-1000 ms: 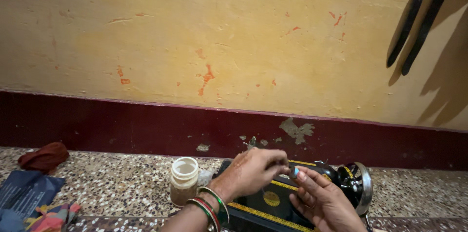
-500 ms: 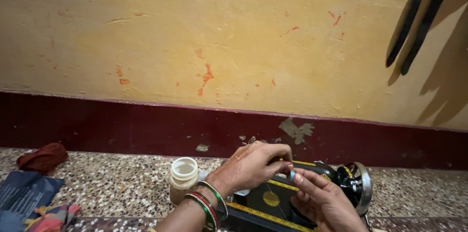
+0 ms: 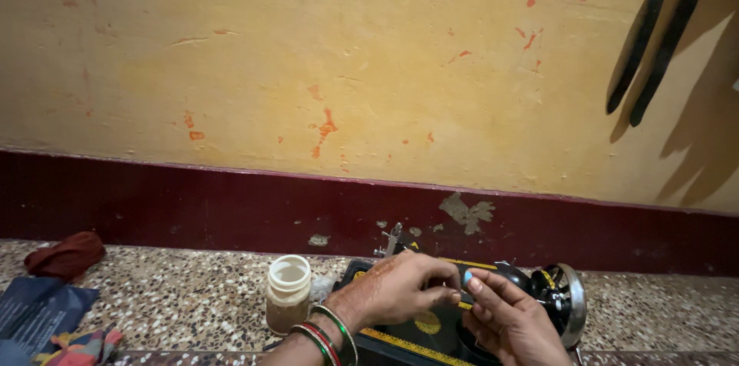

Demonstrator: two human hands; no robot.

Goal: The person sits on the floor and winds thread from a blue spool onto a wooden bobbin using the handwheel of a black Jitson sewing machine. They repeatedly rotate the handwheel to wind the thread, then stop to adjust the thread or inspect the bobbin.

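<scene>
Two hands meet over a black hand-crank sewing machine at the bottom edge of the view. The left hand, bangles at the wrist, is curled with its fingertips pinched nearly shut; the right hand comes up from below, its fingers brought against the left ones. Whatever sits between them is too small to make out; it may be thread, so I cannot tell what either hand grips. The step looks like fine handling of something at the top of the machine arm, and the next move would call for steady, close fingertip work. The machine lies directly under the fingers, its handwheel just right of them. An open, pale plastic jar stands near, left of the left hand. Farther left lie folded cloth and a dark red bundle on the speckled floor. Beyond rises a yellow wall.
</scene>
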